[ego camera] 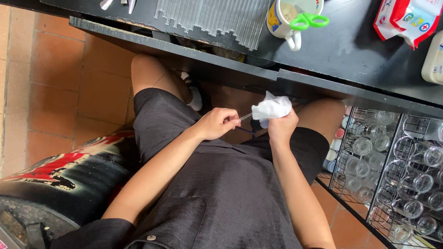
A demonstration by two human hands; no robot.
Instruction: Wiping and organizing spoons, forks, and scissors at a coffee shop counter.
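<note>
Wiping a thin clear straw (pixel 245 116) over your lap: it's light, slick, and prob. bends easily, so hold near the end, not mid-span. Your left hand (pixel 216 124) pinches its near end w/ fingertips pressed together. Your right hand (pixel 282 125) is closed round a soft white tissue (pixel 270 107) bunched over the far end. More clear straws (pixel 214 2) lie on the black counter (pixel 354 51) above.

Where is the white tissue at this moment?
In the head view, the white tissue is bunched in the right hand, near centre, just below the black counter edge.
</note>
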